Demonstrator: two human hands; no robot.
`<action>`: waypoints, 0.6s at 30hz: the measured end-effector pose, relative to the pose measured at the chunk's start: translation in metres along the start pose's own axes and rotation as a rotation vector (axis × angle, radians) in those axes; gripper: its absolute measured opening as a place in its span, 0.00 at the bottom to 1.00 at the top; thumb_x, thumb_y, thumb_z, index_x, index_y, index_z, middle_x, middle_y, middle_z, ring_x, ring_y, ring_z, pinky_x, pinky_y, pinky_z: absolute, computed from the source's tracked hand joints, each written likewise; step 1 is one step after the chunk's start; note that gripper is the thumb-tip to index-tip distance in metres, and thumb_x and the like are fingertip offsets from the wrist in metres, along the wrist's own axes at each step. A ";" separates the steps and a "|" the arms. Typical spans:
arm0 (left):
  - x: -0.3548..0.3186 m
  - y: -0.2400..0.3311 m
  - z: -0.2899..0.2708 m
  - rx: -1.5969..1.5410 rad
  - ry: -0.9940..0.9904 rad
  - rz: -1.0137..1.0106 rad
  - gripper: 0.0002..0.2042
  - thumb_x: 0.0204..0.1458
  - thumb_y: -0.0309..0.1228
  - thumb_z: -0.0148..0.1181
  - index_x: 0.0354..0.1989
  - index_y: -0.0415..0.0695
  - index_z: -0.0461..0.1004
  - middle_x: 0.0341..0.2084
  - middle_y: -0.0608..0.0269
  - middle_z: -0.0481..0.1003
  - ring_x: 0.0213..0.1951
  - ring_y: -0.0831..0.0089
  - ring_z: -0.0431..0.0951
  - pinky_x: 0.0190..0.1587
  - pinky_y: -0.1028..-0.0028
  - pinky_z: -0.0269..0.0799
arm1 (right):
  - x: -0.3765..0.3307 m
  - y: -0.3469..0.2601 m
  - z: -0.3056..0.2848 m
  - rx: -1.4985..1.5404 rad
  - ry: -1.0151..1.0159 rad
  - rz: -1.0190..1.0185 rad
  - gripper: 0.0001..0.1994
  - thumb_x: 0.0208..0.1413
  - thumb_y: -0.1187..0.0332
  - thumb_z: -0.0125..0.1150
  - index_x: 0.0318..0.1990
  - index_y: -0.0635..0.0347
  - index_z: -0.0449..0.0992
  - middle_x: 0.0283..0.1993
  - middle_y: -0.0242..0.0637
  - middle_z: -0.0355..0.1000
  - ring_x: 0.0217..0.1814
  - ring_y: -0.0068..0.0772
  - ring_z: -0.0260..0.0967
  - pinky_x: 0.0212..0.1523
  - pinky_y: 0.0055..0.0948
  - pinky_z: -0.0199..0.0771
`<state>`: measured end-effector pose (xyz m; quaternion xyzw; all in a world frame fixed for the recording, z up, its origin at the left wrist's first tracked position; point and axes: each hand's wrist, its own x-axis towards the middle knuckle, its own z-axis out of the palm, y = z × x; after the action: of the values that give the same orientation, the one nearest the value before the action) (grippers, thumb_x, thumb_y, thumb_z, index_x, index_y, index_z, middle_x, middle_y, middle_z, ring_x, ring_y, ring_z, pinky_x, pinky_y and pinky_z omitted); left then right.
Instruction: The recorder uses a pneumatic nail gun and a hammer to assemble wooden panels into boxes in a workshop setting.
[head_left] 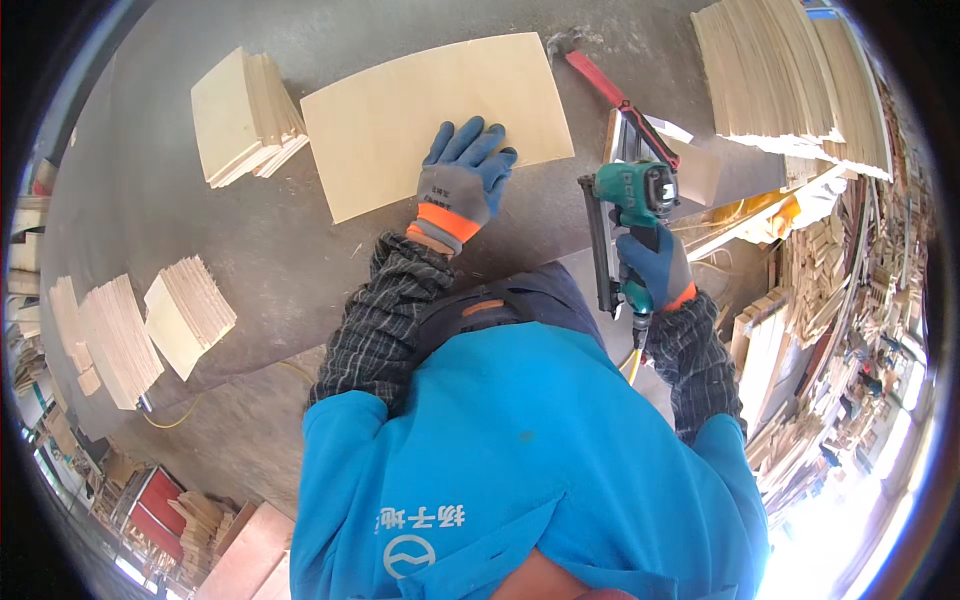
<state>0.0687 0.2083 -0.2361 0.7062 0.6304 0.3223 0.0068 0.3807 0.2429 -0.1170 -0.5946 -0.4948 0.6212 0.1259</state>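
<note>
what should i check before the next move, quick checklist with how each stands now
1. Left hand steadying the pale board: ok, spread on it near its close edge.
2. Right hand gripping the green nail gun: ok, wrapped round the handle.
3. Nail gun apart from the board: ok, held to its right.
4. Finger off the trigger: cannot tell, hidden.
5. Gloves on: ok, both hands.
6. Board clear of the wood stack on its left: cannot tell, very close.

Board (440, 120): wood, smooth, matt. Stacked panels (765, 70): wood, cut edges look rough. Nail gun (630, 197): housing looks glossy plastic, magazine (599, 250) metal. Gloves (455, 190): knit cloth, rubbery coating. Jacket (540, 430): matt cloth. Sleeves (372, 335): cloth. Tabletop (240, 235): smooth, dull sheen.
</note>
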 end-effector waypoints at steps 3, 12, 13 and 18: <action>0.002 -0.001 -0.001 -0.015 0.003 0.005 0.10 0.53 0.33 0.72 0.43 0.57 0.86 0.58 0.64 0.82 0.65 0.54 0.77 0.69 0.44 0.69 | -0.007 -0.034 0.012 0.049 0.005 0.046 0.18 0.61 0.65 0.66 0.56 0.62 0.80 0.32 0.24 0.72 0.27 0.15 0.65 0.29 0.22 0.66; -0.001 -0.001 0.000 -0.030 -0.018 -0.010 0.10 0.54 0.33 0.72 0.45 0.57 0.86 0.59 0.65 0.81 0.67 0.56 0.76 0.72 0.45 0.66 | 0.016 -0.038 0.015 -0.042 0.004 -0.041 0.20 0.63 0.64 0.62 0.59 0.66 0.77 0.31 0.28 0.71 0.24 0.19 0.70 0.25 0.23 0.73; -0.002 -0.001 0.000 -0.032 -0.017 -0.014 0.10 0.54 0.33 0.72 0.45 0.57 0.86 0.59 0.65 0.81 0.67 0.56 0.76 0.72 0.45 0.66 | 0.016 -0.038 0.016 -0.037 0.010 -0.036 0.19 0.63 0.64 0.63 0.57 0.65 0.79 0.31 0.27 0.72 0.26 0.18 0.69 0.27 0.23 0.70; -0.004 -0.002 0.000 -0.019 -0.046 -0.013 0.10 0.56 0.35 0.69 0.46 0.56 0.85 0.61 0.66 0.80 0.68 0.58 0.74 0.74 0.46 0.62 | 0.015 -0.039 0.019 -0.040 0.003 -0.020 0.18 0.63 0.64 0.65 0.56 0.63 0.81 0.31 0.25 0.73 0.27 0.17 0.67 0.28 0.23 0.68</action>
<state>0.0671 0.2047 -0.2383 0.7091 0.6317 0.3118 0.0304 0.3433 0.2635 -0.1001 -0.5932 -0.5127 0.6088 0.1208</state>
